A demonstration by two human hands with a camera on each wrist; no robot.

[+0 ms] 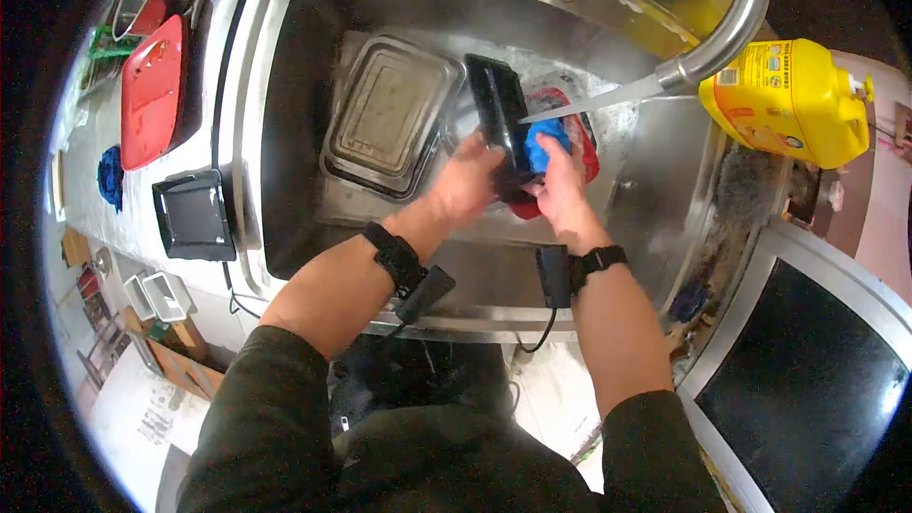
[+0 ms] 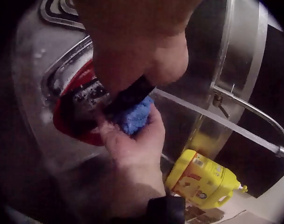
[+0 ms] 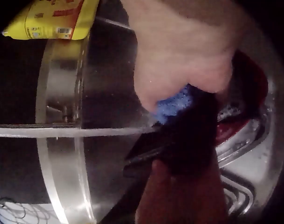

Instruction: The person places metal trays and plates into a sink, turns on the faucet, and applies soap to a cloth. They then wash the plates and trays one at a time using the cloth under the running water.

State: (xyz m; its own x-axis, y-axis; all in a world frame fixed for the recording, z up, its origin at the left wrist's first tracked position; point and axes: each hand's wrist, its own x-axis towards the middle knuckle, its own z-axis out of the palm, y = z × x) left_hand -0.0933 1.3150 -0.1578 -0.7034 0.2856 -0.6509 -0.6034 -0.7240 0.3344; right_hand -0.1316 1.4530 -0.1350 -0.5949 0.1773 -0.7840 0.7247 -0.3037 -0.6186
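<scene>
Left hand (image 1: 465, 180) grips 1 black tray (image 1: 500, 114).

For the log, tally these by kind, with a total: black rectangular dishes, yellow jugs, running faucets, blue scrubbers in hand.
Black rectangular dishes: 2 (held dish, counter dish)
Yellow jug: 1
Running faucet: 1
Blue scrubber in the right hand: 1
Total: 5

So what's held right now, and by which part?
Black tray: left grip on its left side, toward the person's end. Blue wad: bunched in the right grip against the tray; exact hold on it can't be told.
</scene>
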